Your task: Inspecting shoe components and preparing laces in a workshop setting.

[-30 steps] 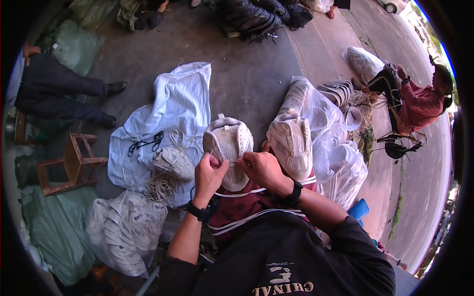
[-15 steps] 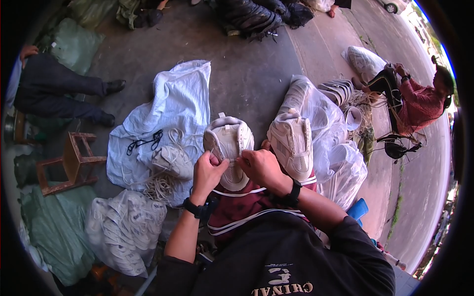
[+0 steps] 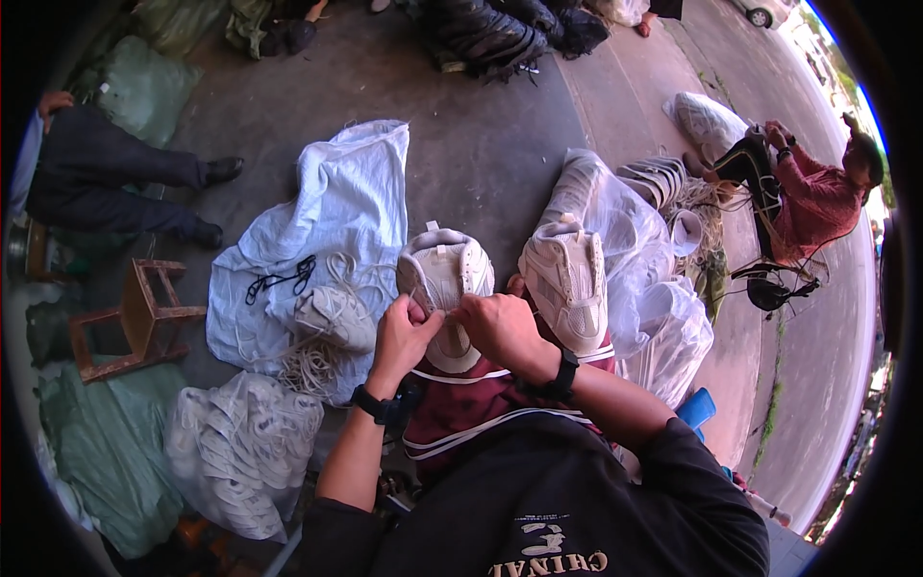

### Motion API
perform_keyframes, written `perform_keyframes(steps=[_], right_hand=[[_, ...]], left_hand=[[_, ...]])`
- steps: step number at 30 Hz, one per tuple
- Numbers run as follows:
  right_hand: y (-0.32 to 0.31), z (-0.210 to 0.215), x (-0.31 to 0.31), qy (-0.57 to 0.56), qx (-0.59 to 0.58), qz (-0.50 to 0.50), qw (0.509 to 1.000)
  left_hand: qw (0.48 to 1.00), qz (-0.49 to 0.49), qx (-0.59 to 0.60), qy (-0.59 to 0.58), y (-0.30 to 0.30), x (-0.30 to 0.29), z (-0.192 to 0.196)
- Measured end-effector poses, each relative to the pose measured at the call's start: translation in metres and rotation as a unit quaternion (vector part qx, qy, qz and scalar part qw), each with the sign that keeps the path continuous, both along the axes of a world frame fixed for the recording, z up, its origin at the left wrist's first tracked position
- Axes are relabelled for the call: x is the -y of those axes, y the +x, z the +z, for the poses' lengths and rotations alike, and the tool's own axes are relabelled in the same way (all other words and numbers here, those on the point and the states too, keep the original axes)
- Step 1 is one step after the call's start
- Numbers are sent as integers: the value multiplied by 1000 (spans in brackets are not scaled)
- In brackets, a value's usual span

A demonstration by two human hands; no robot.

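Observation:
Two beige sneakers rest on my maroon shorts (image 3: pixel 461 399), toes toward me and heel loops away. Over the left sneaker (image 3: pixel 444 264), both my hands meet low on the eyelet area. My left hand (image 3: pixel 404 338) is closed in a pinch at its left side, thumb and fingertips on the upper. Closed too, my right hand (image 3: pixel 502 329) has its fingertips pressed together at the sneaker's right eyelet edge; whatever thin thing may be in them is hidden. Just right of that hand lies the second sneaker (image 3: pixel 567 284), untouched by the visible fingers, with no lace visible in its eyelets.
On my left, a white sack (image 3: pixel 336 183) carries a beige shoe (image 3: pixel 336 317), a black cord (image 3: pixel 281 279) and pale laces (image 3: pixel 308 370). Bagged shoes (image 3: pixel 245 447) and a wooden stool (image 3: pixel 144 313) are farther left. Right, plastic-wrapped shoes (image 3: pixel 630 240) lie near a seated person (image 3: pixel 817 212).
My right hand has shifted slightly left, toward my left hand, over the left sneaker. The left hand and both sneakers stay nearly in place.

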State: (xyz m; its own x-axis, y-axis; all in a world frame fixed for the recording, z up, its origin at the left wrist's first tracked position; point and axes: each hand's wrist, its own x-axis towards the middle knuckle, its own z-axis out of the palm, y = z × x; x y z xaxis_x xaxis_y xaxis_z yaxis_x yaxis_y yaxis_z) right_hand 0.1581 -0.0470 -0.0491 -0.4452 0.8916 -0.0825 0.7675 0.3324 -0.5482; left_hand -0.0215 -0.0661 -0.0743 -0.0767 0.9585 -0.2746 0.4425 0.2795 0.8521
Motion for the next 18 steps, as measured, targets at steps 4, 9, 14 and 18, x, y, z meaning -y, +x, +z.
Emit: perform_keyframes(steps=[4, 9, 14, 18], right_hand=[[0, 1, 2, -9, 1, 2, 1000], [11, 8, 6, -14, -24, 28, 999], [6, 14, 7, -20, -15, 27, 999], [0, 17, 3, -42, 54, 34, 997]], left_hand=[[1000, -1, -1, -21, -1, 3, 2], [999, 5, 52, -15, 1, 9, 2], [996, -16, 87, -7, 0, 14, 2], [996, -29, 85, -22, 0, 12, 4]])
